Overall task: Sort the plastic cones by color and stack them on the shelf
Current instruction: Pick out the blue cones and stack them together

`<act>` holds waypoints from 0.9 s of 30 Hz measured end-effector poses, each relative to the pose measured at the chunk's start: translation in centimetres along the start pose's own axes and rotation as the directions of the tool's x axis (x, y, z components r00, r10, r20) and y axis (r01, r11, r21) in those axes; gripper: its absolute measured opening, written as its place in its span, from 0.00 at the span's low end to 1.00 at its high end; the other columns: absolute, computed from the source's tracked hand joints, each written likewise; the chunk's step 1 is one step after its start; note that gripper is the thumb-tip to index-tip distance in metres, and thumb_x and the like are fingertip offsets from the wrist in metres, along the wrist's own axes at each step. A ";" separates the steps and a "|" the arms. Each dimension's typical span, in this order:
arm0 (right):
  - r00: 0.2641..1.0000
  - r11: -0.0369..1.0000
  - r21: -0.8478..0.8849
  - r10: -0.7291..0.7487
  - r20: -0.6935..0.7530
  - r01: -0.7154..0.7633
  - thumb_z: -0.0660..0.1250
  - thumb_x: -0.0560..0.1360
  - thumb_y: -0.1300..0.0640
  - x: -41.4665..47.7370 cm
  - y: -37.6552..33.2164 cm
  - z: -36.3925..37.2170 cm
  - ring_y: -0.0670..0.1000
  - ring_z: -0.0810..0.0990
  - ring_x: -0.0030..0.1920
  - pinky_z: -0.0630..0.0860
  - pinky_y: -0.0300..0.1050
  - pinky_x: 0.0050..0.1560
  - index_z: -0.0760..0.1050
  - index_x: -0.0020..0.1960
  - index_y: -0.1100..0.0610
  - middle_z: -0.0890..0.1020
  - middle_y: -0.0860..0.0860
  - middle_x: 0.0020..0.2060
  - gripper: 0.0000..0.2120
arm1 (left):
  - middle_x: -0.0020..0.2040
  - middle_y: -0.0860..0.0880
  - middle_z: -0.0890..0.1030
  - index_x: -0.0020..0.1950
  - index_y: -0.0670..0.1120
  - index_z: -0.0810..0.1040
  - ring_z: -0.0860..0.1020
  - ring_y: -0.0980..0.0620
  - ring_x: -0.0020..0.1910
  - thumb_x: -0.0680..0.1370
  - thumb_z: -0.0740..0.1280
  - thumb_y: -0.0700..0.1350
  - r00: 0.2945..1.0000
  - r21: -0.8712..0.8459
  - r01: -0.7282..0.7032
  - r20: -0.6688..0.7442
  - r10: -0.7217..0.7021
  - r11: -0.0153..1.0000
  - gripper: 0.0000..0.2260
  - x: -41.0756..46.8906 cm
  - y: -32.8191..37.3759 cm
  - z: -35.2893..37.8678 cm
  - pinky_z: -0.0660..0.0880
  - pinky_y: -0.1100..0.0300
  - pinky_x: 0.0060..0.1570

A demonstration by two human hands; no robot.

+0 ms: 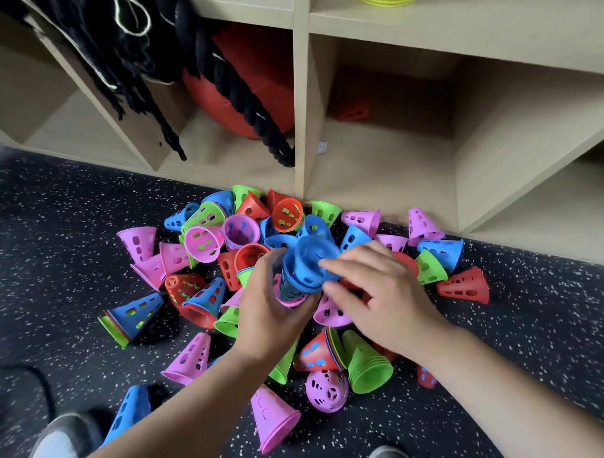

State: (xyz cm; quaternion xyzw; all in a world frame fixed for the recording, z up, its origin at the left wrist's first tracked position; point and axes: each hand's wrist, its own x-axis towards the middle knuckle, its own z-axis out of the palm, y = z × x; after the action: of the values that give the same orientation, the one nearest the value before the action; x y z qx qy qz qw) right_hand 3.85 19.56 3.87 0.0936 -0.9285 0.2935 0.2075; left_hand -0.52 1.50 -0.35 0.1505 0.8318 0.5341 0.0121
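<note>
A heap of plastic cones [202, 242] in pink, blue, green and red lies on the dark speckled floor before a wooden shelf [385, 183]. My left hand [271, 310] grips a nested stack of blue cones [307, 264] from the left, just above the heap. My right hand [379, 287] touches the stack's right side, its fingertips on the top blue cone. That cone is blurred. One red cone [354, 111] lies deep in the lower middle shelf compartment. A green stack [367, 366] lies near my right wrist.
A red ball [255, 81] and thick black ropes [242, 98] fill the shelf compartment to the left. Something yellow [389, 2] sits on the upper shelf. Bare speckled floor [65, 229] spreads left and right of the heap. My shoes [62, 434] show at the bottom.
</note>
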 end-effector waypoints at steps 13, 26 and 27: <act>0.845 0.895 -0.174 0.446 0.295 -0.411 0.68 0.79 0.50 3.8 7.9 7.3 0.52 0.74 0.63 0.72 0.45 0.58 0.77 0.67 0.52 0.77 0.48 0.62 0.18 | 0.59 0.64 0.77 0.65 0.55 0.71 0.78 0.57 0.61 0.68 0.81 0.44 0.996 -0.015 0.050 -0.072 -0.051 0.999 0.30 0.1 -0.7 -2.4 0.74 0.67 0.55; 0.906 0.953 0.069 0.301 -0.298 -0.294 0.70 0.77 0.63 3.5 3.3 1.6 0.51 0.78 0.41 0.73 0.37 0.42 0.83 0.50 0.60 0.82 0.50 0.43 0.04 | 0.58 0.62 0.78 0.64 0.54 0.72 0.78 0.58 0.60 0.69 0.80 0.43 0.997 0.027 0.055 -0.060 -0.053 0.998 0.29 0.6 -1.5 -2.1 0.76 0.61 0.55; 0.913 0.960 0.088 0.282 -0.296 -0.268 0.70 0.77 0.63 3.1 2.1 0.6 0.51 0.79 0.41 0.74 0.37 0.42 0.83 0.51 0.60 0.83 0.49 0.44 0.05 | 0.58 0.62 0.78 0.64 0.54 0.72 0.78 0.58 0.59 0.69 0.80 0.45 0.997 0.025 0.060 -0.054 -0.059 0.998 0.29 0.6 -1.4 -1.9 0.76 0.61 0.55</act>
State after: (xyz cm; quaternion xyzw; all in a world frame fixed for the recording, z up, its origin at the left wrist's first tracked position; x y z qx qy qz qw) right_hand 0.18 20.75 3.69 -0.0795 -0.8823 0.3515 0.3029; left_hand -1.78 -0.51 -0.67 0.1117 0.8430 0.5262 0.0039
